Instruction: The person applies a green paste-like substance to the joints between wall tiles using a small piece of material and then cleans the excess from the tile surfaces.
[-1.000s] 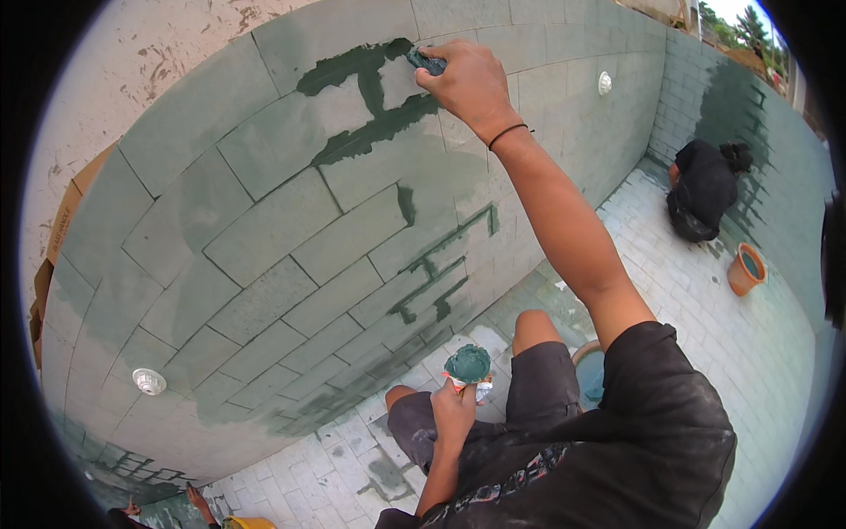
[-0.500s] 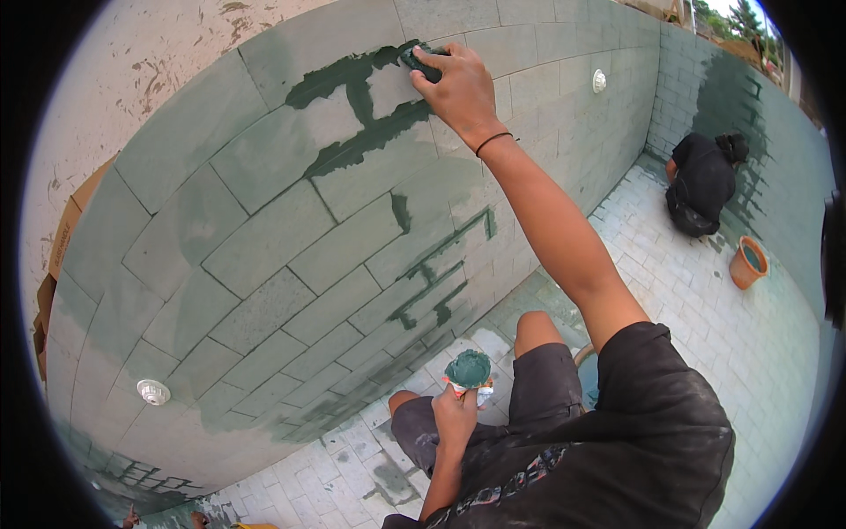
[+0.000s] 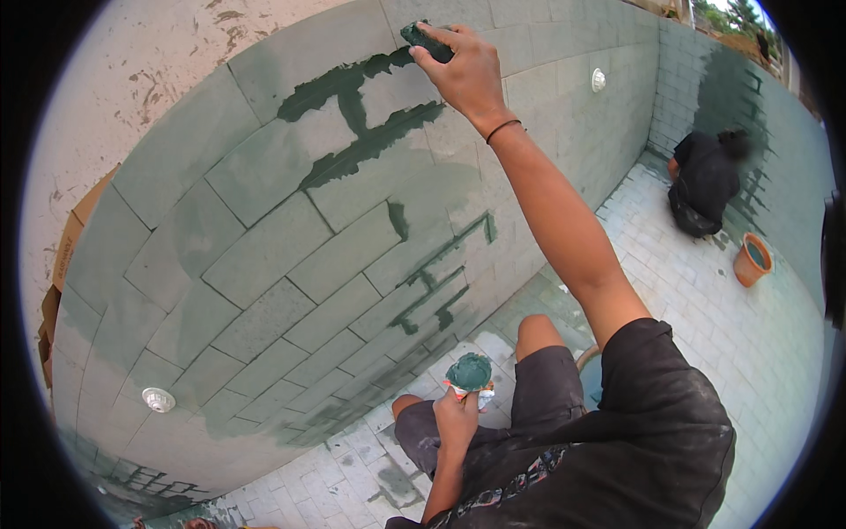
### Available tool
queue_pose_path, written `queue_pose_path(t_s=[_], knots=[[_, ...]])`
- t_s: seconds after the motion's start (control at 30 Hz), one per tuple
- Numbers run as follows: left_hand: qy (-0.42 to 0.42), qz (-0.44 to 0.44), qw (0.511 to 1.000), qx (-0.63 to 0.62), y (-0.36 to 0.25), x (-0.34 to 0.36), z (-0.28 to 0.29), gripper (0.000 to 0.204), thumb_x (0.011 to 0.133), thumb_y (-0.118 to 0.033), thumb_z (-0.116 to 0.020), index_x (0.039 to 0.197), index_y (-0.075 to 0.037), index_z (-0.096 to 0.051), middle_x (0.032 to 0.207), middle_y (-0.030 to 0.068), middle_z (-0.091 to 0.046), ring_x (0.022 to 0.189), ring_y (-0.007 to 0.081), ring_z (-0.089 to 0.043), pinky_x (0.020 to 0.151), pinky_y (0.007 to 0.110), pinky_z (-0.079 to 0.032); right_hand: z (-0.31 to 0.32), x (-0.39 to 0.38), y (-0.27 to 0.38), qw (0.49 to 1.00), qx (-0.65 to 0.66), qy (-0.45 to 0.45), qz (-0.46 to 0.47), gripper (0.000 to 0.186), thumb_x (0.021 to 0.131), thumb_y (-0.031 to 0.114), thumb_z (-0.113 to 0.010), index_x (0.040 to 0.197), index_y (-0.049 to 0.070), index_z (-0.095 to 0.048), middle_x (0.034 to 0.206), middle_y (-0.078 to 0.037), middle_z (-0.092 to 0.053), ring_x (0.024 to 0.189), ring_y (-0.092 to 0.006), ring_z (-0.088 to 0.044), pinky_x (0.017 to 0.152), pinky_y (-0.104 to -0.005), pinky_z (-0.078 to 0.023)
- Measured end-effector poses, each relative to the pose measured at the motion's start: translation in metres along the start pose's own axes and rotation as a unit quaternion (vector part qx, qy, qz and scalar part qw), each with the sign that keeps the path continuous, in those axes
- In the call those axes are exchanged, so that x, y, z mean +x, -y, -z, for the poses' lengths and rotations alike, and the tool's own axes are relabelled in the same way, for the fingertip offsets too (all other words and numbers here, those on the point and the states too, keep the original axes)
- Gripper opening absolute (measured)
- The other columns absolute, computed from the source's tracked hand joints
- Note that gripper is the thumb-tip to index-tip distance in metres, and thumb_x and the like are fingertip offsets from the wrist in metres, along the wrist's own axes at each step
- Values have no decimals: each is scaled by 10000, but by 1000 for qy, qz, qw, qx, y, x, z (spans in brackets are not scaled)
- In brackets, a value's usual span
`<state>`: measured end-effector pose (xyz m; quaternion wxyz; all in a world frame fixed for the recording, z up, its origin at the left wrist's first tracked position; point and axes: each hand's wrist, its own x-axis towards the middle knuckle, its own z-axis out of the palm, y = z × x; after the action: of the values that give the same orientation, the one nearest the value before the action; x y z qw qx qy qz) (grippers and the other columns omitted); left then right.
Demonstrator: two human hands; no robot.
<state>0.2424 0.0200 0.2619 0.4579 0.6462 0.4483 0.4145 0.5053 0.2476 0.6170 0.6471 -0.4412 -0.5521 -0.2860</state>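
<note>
My right hand [image 3: 465, 75] is stretched up to the tiled wall [image 3: 264, 256], its fingers closed round a small pad smeared with dark green grout [image 3: 426, 40]. Just below the pad, wet grout [image 3: 352, 110] covers several joints in thick, ragged bands. Low in front of my body, my left hand [image 3: 456, 418] grips a small cup of green grout [image 3: 469, 372]. White and orange-red wrapping shows under the cup's rim. Whether the pad touches the wall at this instant is hard to tell.
Two round white fittings, one low left [image 3: 159, 399] and one far right [image 3: 598, 80], stick out of the wall. A person in black [image 3: 705, 183] crouches by the far wall near an orange bucket [image 3: 752, 260]. A partly hidden round container [image 3: 592, 377] stands beside my knee.
My right hand has moved slightly upward with the pad, so more of the grout bands' right ends shows. My left hand stays nearly still with the cup.
</note>
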Motion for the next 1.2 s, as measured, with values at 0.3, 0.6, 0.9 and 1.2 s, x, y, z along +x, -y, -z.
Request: queue_pose_path(t_s=[0.3, 0.6, 0.9, 1.2], knots=[[-17, -18, 1000, 15, -11, 4, 1, 182, 927, -4, -666, 1067, 110, -688, 839, 189, -767, 693, 234, -770, 576, 346, -631, 5, 48, -12, 987, 46, 40, 148, 369, 912, 130, -686, 1278, 95, -723, 1230, -199, -687, 1150, -364, -638, 1021, -432, -518], [-22, -4, 999, 26, -3, 12, -1, 188, 928, -33, -684, 1042, 116, -688, 822, 188, -757, 685, 234, -764, 571, 344, -616, 9, 94, -29, 950, 37, 116, 288, 357, 930, 76, -666, 1278, 121, -727, 1328, -160, -651, 1266, -340, -572, 1094, -429, -470], [-4, -6, 1000, 24, -12, 21, -8, 183, 933, -35, -672, 1048, 106, -683, 844, 197, -763, 686, 260, -769, 576, 352, -606, -2, 105, -31, 941, 9, 149, 302, 329, 936, 60, -675, 1243, 144, -758, 1346, -156, -644, 1276, -344, -560, 1109, -430, -457], [20, -8, 999, 29, -12, 23, -11, 194, 940, 9, -653, 1096, 120, -682, 909, 167, -770, 734, 188, -756, 563, 321, -640, 22, 99, -33, 950, -18, 122, 286, 332, 920, 65, -693, 1242, 124, -749, 1307, -143, -665, 1240, -338, -580, 1077, -427, -485]])
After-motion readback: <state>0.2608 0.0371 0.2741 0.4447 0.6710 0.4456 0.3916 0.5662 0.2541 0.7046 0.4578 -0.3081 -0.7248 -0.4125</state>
